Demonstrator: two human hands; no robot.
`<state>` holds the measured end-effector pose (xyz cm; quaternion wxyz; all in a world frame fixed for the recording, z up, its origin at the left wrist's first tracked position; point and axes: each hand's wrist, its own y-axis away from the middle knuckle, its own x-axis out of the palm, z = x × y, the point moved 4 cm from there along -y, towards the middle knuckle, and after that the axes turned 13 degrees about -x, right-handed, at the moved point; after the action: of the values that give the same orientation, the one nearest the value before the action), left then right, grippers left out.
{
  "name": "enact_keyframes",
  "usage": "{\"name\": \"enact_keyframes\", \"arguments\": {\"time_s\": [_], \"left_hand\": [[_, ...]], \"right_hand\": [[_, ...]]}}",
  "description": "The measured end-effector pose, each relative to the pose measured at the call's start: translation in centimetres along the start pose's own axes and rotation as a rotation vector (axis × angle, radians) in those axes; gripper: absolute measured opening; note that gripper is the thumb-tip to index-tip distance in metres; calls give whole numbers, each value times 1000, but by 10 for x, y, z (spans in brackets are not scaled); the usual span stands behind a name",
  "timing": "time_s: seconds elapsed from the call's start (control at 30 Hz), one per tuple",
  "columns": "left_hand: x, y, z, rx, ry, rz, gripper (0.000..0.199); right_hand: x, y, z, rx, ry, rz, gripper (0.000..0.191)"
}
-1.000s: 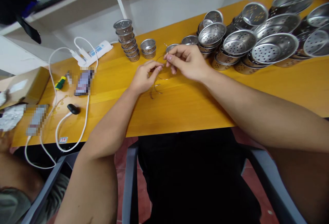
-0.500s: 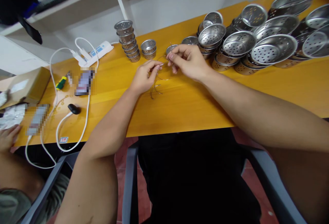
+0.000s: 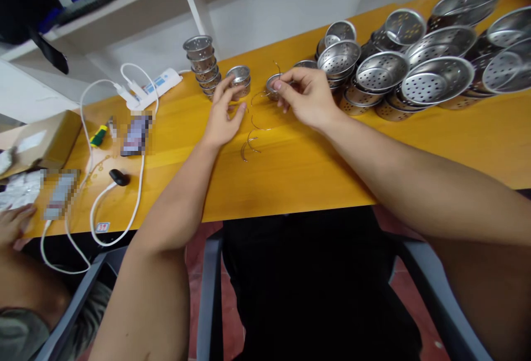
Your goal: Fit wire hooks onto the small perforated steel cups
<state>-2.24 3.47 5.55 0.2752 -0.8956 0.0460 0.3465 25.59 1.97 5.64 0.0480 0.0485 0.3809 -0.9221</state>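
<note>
My right hand [image 3: 306,97] is closed in a pinch on a thin curved wire [image 3: 277,66], whose end sticks up above the fingertips. Behind those fingers a small perforated metal cup [image 3: 271,85] is partly hidden. My left hand [image 3: 225,116] is open, thumb and fingers apart. Its fingertips overlap a short stack of small perforated cups [image 3: 239,75]; whether they touch it I cannot tell. Between and below the hands, several thin curved wires [image 3: 260,128] lie on the yellow table [image 3: 282,184].
A taller cup stack [image 3: 199,46] stands behind my left hand. Many larger perforated metal cups [image 3: 437,82] fill the right side. Leftward are a power strip [image 3: 160,87], white cables, a phone [image 3: 136,133], a green-yellow tool [image 3: 98,136], a cardboard box [image 3: 53,140] and another person's hand [image 3: 14,223].
My left hand has moved away from the right hand, up and left to the short cup stack, and its fingers have opened. The right hand stays nearly in place with the wire.
</note>
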Motion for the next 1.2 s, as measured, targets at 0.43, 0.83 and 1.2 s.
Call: {"name": "enact_keyframes", "arguments": {"time_s": [0.43, 0.83, 1.2], "left_hand": [[15, -14, 41, -49, -126, 41, 98], [15, -12, 41, -155, -185, 3, 81], [10, -15, 47, -191, -206, -77, 39]], "right_hand": [[-2, -1, 7, 12, 130, -12, 71], [-2, -3, 13, 4, 97, -30, 87], [-1, -2, 14, 7, 62, -14, 75]]}}
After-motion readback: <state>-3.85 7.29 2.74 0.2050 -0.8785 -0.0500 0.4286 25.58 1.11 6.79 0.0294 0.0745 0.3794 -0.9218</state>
